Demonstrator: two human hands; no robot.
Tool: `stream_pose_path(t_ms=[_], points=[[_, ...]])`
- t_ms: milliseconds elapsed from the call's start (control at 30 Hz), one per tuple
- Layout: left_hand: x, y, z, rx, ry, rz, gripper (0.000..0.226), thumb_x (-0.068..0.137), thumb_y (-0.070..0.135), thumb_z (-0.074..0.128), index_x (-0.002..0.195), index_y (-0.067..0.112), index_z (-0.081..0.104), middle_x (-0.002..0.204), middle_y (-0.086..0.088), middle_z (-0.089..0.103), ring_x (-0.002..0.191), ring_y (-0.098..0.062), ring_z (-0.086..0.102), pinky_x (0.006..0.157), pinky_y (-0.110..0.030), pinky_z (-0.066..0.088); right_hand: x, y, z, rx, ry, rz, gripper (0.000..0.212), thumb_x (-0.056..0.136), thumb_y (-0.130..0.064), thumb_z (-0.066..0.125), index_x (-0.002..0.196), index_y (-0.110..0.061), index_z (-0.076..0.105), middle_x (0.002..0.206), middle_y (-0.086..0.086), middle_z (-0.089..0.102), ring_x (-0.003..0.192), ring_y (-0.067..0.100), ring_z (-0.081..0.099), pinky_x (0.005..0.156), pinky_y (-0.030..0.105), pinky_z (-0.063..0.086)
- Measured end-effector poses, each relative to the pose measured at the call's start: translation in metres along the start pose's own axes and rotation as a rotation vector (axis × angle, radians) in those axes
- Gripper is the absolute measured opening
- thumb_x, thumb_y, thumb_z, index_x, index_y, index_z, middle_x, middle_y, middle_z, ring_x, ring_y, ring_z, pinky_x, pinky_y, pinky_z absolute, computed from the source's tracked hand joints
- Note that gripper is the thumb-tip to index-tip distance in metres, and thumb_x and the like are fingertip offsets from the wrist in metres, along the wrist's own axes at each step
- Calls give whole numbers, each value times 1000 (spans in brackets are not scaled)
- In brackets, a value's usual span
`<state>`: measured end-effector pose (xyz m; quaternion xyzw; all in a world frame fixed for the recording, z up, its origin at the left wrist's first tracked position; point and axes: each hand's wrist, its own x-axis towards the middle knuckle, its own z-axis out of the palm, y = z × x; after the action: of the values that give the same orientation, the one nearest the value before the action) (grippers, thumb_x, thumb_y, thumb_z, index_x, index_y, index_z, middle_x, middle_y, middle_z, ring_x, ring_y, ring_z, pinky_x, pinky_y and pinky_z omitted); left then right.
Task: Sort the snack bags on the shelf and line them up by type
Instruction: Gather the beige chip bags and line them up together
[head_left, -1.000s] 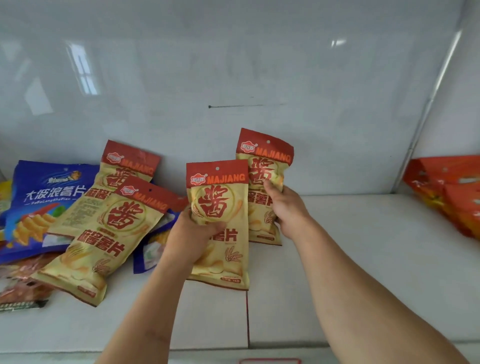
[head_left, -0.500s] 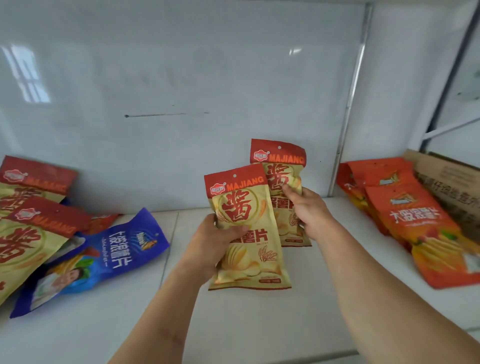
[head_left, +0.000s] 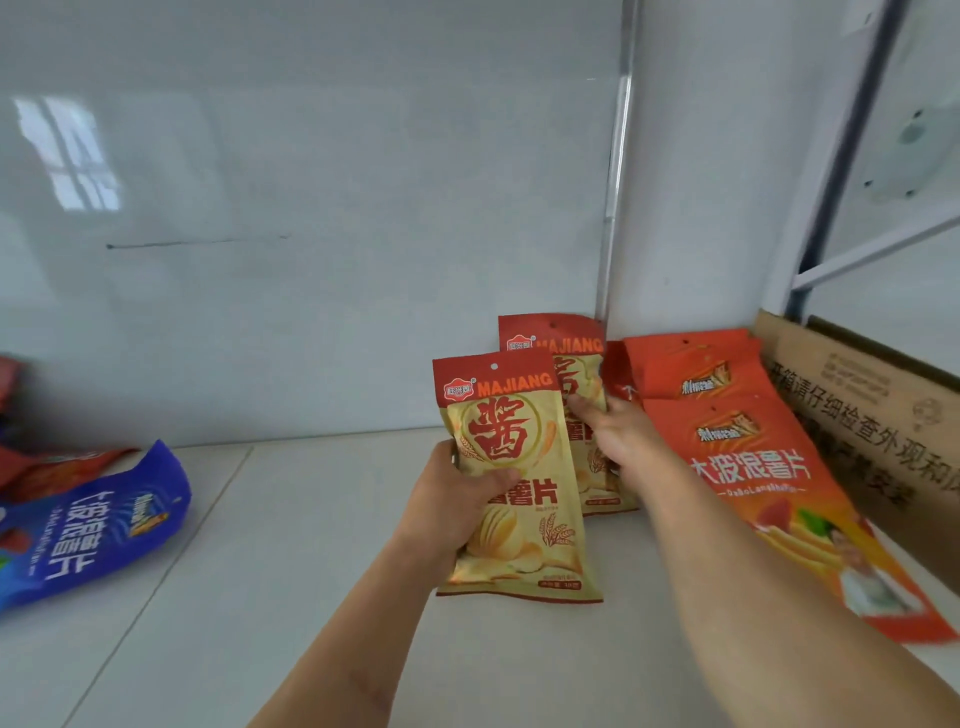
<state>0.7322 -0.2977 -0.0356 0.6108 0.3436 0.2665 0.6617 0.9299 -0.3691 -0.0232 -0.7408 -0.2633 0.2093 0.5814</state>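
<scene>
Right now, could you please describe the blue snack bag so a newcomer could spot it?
Look along the white shelf to its far left edge. The blue bag lies there on its side, the only blue pack; its neighbours are red or orange.

The front MAJIANG bag (head_left: 511, 467) covers the left part of the rear MAJIANG bag (head_left: 566, 358), whose middle lies behind the right hand (head_left: 618, 441). The left hand (head_left: 457, 499) hides the front bag's left edge. The blue chip bag (head_left: 93, 525), red bags (head_left: 31, 467) and cardboard box (head_left: 872, 415) are cropped by the frame. The rear orange bags (head_left: 685, 358) are mostly overlapped by the front orange bag (head_left: 769, 478). Small print is illegible.
</scene>
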Motion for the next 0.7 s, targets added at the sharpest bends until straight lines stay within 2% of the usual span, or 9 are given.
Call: stream_pose_path(t_ms=[167,233,300,367,433,500,533,633,700], points=[[11,-6,23,55,21,-11,44,79,18,84,113,21,57,102,0,77,86,-21,77,76,-47,63,9,10,-6,78,9,82,45,95,-46,59,131,-18,61,131,7,62,100,23,57,84,32,39],[15,-8,31,83,40,7,45,79,20,84,115,21,56,102,3,76,88,-19,76,77,-46,63,13,9,-7,80,38,110,55,96,-54,52,136,-16,57,135,9,59,111,28,58,88,34,42],[17,-10,38,137,67,41,43,81,23,82,114,24,53,102,7,73,89,-14,74,75,-37,62,14,5,-7,84,54,175,68,95,-65,41,137,-13,54,135,10,58,121,31,55,93,38,41],[19,-12,47,190,90,70,47,84,25,80,118,28,48,102,13,70,90,-9,71,73,-30,59,15,3,-11,139,62,226,69,93,-71,34,121,-12,58,116,7,62,108,27,55,89,37,40],[22,-15,54,226,114,92,55,83,28,80,128,26,47,101,16,68,92,-8,70,77,-31,59,16,1,-10,161,54,226,70,89,-77,34,100,-11,57,99,-1,62,97,21,56,92,36,42],[26,-17,62,253,130,110,59,84,30,79,133,25,46,97,20,66,88,-3,67,72,-26,56,18,4,-11,110,17,173,83,80,-86,37,110,-13,63,106,0,68,101,22,61,97,40,47],[27,-17,65,258,136,116,60,84,29,79,133,25,46,95,21,65,86,0,65,67,-22,53,19,5,-12,78,14,140,84,79,-86,39,117,-15,63,110,0,68,101,22,63,94,39,49],[30,-19,75,283,153,117,59,85,30,78,133,25,45,95,21,64,85,-2,64,64,-19,50,25,12,-15,45,22,26,54,91,-65,50,110,-16,66,101,0,72,86,14,66,76,30,51],[30,-20,78,314,169,114,58,85,32,78,132,25,46,98,19,64,89,-7,65,68,-22,52,29,15,-14,77,39,-2,40,94,-54,56,106,-18,67,97,0,73,82,13,68,74,29,53]])
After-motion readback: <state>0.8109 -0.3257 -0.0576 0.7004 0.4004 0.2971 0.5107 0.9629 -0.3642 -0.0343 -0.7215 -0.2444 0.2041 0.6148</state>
